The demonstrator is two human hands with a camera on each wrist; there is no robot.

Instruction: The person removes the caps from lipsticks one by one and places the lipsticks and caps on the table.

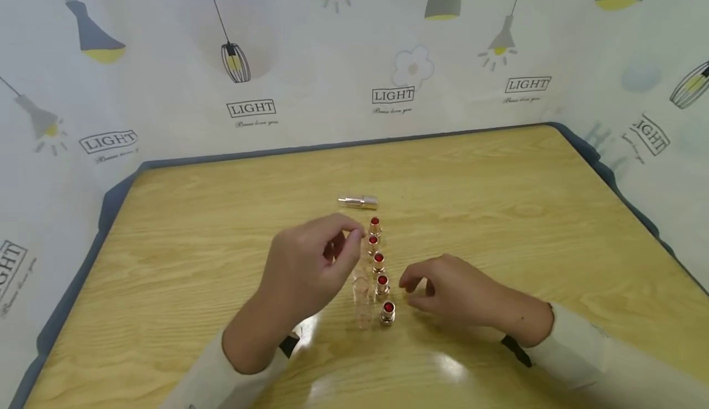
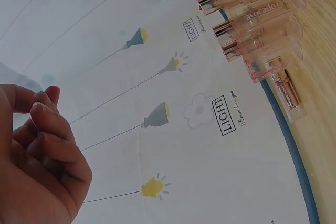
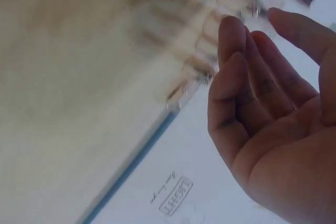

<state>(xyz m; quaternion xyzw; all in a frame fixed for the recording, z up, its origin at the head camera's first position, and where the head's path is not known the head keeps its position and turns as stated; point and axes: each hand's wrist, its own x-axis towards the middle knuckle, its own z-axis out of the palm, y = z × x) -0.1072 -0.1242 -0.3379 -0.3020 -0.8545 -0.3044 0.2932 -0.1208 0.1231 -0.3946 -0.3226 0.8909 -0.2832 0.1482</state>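
Observation:
A row of several lipsticks with red tips and shiny gold bases stands upright on the table, the nearest lipstick [image 1: 388,312] toward the front. Just left of them stand clear caps [image 1: 362,307]; the left wrist view shows a clear pinkish cap [image 2: 268,11] lettered "avocado". My left hand [image 1: 310,267] hovers over the caps by the far end of the row, fingers bent and thumb close to the index finger, with nothing visible held. To the right of the row, my right hand [image 1: 451,289] has loosely bent fingers and holds nothing.
Behind the row, a lipstick tube [image 1: 358,202] lies on its side. The wooden table [image 1: 221,230] meets a printed cloth backdrop [image 1: 332,58] with lamp drawings at the back and sides.

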